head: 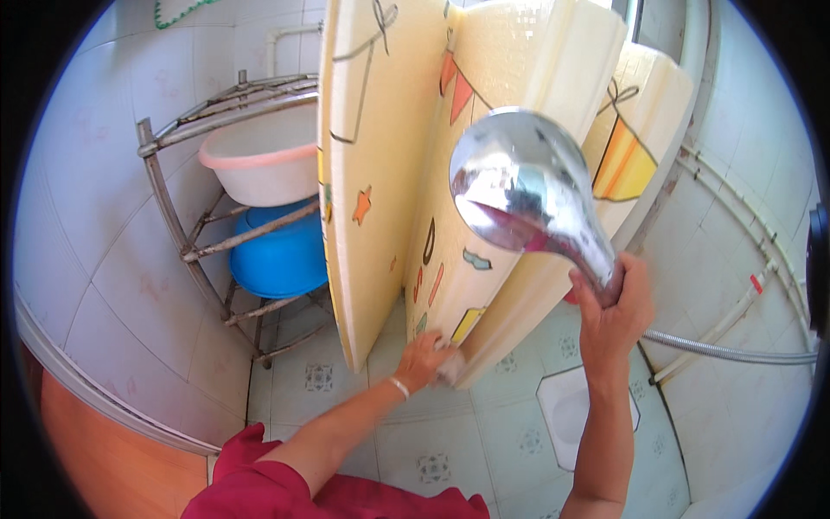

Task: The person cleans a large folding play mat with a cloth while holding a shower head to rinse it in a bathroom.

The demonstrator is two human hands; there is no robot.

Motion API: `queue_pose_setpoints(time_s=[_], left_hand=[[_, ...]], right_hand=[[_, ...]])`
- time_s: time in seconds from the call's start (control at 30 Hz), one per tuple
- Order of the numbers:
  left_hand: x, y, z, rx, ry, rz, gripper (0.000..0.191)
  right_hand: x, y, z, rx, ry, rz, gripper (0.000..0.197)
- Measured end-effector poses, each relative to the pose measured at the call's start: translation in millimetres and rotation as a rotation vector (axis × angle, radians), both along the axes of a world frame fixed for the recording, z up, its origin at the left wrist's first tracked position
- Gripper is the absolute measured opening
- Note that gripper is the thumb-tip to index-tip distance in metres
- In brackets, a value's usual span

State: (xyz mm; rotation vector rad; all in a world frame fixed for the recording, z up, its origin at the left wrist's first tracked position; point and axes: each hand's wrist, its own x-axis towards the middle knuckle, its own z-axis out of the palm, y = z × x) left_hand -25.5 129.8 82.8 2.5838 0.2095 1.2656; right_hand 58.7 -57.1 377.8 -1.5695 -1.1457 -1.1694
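Observation:
My right hand [616,314] grips the handle of a chrome shower head [519,178], raised with its smooth back towards me. From the handle's lower end a metal shower hose [726,350] runs off to the right. Low in front of me, my left hand [425,360] presses a whitish cloth or sponge [450,370], blurred, against the bottom edge of a folding foam mat [476,285]. The cream mat stands upright in zigzag folds, printed with bunting, stars and letters. Its surface looks wet in the upper part.
At left a rusty metal rack [168,194] holds a white basin with a pink rim [259,162] and a blue basin [279,259]. A squat toilet [564,415] is set in the tiled floor [421,428]. White pipes [720,344] line the right wall. An orange-brown floor [123,447] lies beyond the threshold.

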Motion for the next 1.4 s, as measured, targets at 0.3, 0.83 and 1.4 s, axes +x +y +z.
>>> queue_pose_setpoints(time_s=[0.3, 0.83, 1.4], left_hand=[[-51, 36, -91, -0.364, 0.501, 0.394, 0.043], [14, 90, 388, -0.442, -0.754, -0.182, 0.041], [11, 143, 364, -1.045, -0.612, -0.529, 0.029]], right_hand=[[-22, 16, 29, 0.021, -0.019, 0.13, 0.042], [-6, 91, 157, 0.078, -0.248, -0.17, 0.036], [62, 79, 227, -0.397, -0.455, -0.143, 0.039]])
